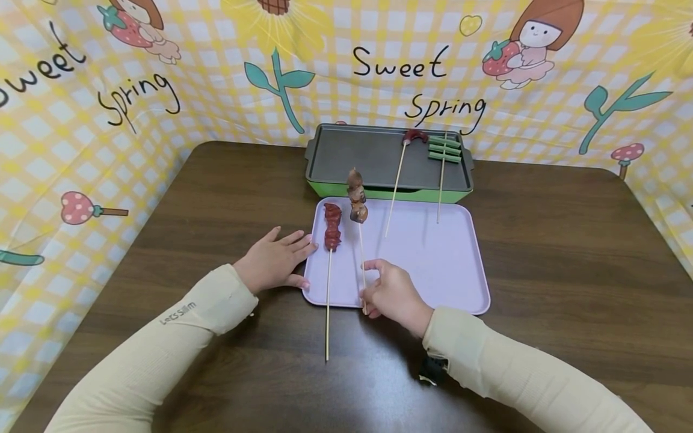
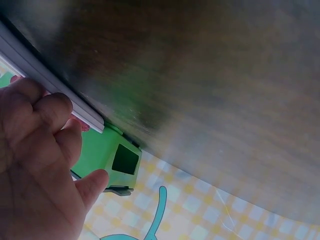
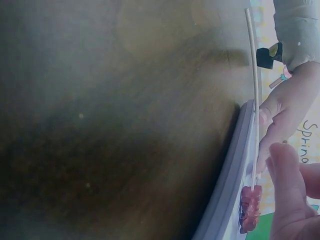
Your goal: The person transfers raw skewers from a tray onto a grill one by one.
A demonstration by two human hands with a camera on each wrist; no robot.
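My right hand pinches the lower stick of a skewer with brown pieces, whose top is raised over the back of the lilac tray. To its left, a skewer of dark red meat lies on the tray, its stick reaching past the front edge. My left hand is spread flat, fingertips on the tray's left rim. In the left wrist view, that hand is beside the tray rim. In the right wrist view, the right hand's fingers show near the red meat skewer.
Behind the tray stands a green grill with a dark plate. On its right side rest a dark red curled piece on a stick and a green vegetable skewer, both sticks reaching over the tray. A patterned cloth hangs behind the wooden table.
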